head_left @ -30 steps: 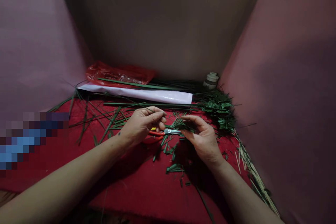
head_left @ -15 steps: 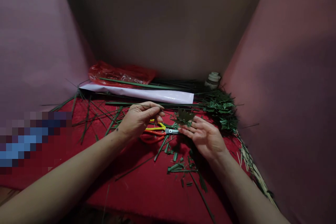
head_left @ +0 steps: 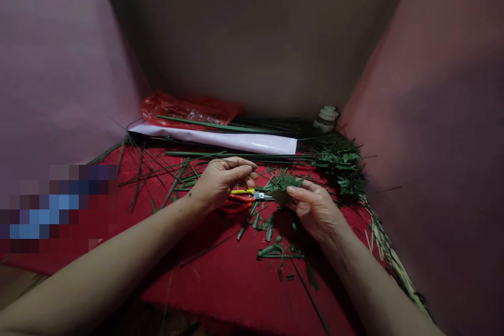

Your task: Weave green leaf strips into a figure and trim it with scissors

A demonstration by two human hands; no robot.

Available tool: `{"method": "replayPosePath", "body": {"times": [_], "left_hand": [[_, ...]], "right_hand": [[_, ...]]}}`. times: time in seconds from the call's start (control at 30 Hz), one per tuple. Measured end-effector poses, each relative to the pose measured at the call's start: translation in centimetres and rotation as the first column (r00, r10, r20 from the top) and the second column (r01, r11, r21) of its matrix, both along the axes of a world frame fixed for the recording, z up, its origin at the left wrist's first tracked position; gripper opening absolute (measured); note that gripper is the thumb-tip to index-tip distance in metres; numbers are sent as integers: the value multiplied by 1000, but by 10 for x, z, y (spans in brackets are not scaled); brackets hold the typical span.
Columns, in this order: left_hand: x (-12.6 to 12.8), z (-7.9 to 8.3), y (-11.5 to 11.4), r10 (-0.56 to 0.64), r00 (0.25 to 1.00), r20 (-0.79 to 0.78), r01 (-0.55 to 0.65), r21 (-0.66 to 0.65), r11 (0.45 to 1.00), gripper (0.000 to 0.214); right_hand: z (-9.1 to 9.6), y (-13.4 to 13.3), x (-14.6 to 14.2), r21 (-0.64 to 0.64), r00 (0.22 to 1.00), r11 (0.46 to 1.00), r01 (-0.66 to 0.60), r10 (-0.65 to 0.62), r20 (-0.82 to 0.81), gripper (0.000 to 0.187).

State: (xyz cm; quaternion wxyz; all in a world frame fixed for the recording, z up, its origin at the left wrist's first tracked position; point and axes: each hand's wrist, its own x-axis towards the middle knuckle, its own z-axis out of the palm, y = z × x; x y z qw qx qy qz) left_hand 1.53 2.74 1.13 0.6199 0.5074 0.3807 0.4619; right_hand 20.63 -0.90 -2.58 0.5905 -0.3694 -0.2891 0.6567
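My left hand is closed in a pinch on a thin stem, which runs toward a green pointed leaf. Thumb and fingers of my right hand press on that leaf's right side. Below both hands lie scissors with yellow and red handles, their blade tips partly covered by the leaf. Around them are cut green scraps and long thin stalks on the red cloth.
A pile of green leaves lies at the right, with a white-capped bottle behind it. A long white sheet and a red plastic bag lie along the back wall. Pale dry stalks run along the right edge.
My right hand has gone from spread fingers beside the leaf to a grip on it. The whole view has shifted slightly, while my left hand keeps its pinch.
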Motion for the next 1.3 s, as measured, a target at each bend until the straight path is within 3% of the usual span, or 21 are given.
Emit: {"method": "replayPosePath", "body": {"times": [0.3,0.47,0.53,0.6,0.7,0.8,0.87,1.13,1.23,1.3], "left_hand": [[-10,-2,19,111,993,41,-110,-23,994,20],[-10,-3,19,63,997,46,-59,-79,995,17],[-7,-5,15,28,999,43,-24,-101,995,17],[-3,-8,10,-13,999,32,17,-124,992,18],[3,-12,3,-78,997,6,78,-166,983,20],[6,-13,-2,-136,991,-14,130,-207,970,21],[7,-12,-5,-151,988,-35,141,-210,968,22],[8,-7,-9,-233,959,-162,215,-124,969,26],[-2,4,-3,-212,937,-278,210,-38,977,30],[-12,14,2,-165,856,-489,240,94,966,32]], "right_hand": [[5,-1,3,-35,996,998,-42,39,-75,26],[12,-4,9,-32,982,996,-79,72,-174,31],[14,-4,11,-13,958,983,-181,173,-227,45],[13,-4,12,24,911,940,-341,337,-237,55],[9,-5,10,53,809,829,-556,555,-194,51],[4,-8,5,69,749,753,-654,658,-77,36],[2,-11,0,70,739,737,-672,673,6,29],[9,-3,-17,77,746,752,-655,627,224,25],[11,2,-18,56,794,808,-586,559,239,21],[11,5,-16,52,849,866,-498,474,232,20]]}}
